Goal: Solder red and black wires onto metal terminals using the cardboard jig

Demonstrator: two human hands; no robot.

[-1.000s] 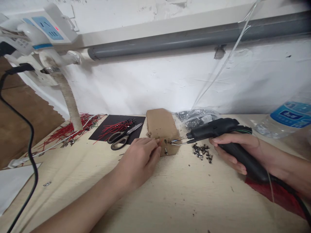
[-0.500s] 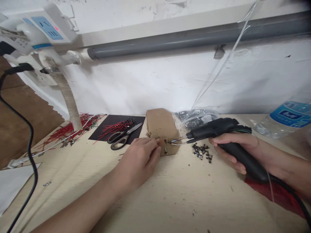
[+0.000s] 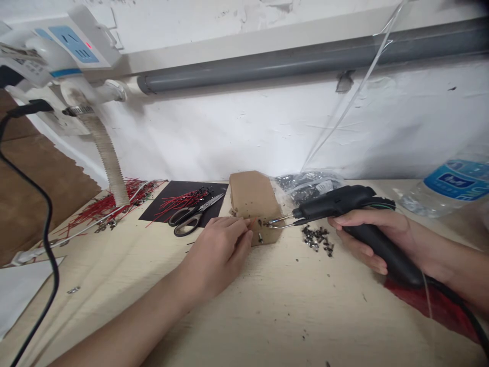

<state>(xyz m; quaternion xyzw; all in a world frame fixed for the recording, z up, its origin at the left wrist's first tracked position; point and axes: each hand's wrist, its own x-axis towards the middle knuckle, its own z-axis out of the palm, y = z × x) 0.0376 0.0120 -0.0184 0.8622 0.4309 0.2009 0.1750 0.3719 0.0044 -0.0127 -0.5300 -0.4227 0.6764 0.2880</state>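
Observation:
My right hand (image 3: 370, 237) is wrapped round the handle of a black soldering gun (image 3: 336, 201). The gun's metal tip (image 3: 275, 223) points left, down at small dark parts on a brown cardboard piece (image 3: 254, 193). At that cardboard's lower left my left hand (image 3: 225, 244) lies with fingers pressed together. A short reddish wire end (image 3: 252, 223) shows at its fingertips; the rest is hidden under the fingers. Just right of these fingers sits a small metal-and-black part (image 3: 261, 237). A pile of similar small connectors (image 3: 317, 238) lies below the gun's nose.
Scissors (image 3: 191, 216) and red wires (image 3: 178, 201) lie on a black sheet (image 3: 156, 211). More red wires (image 3: 103, 204) are heaped by a corrugated hose (image 3: 107, 158). Behind the gun is a plastic bag of parts (image 3: 309, 183). At right stands a bottle (image 3: 454, 181); a black cable (image 3: 49, 229) hangs at left.

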